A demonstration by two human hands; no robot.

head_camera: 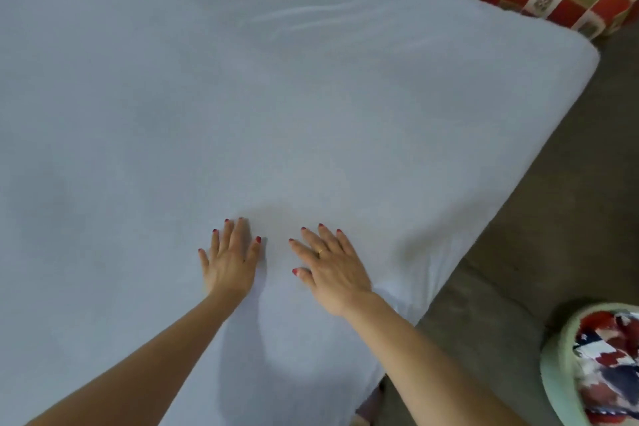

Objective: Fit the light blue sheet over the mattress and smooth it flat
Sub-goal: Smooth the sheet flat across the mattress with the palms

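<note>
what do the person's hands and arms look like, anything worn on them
Both forearms are bare, with no sleeves, watch or bracelet in view. The nails on the left hand and the right hand are painted red. The right hand wears a thin gold ring on one finger; the left hand shows none.

A single wide-angle view is given from head height, angled forward and steeply down over the light blue sheet (276,97). The left hand (230,261) and right hand (333,268) are seen close, low in frame.
</note>
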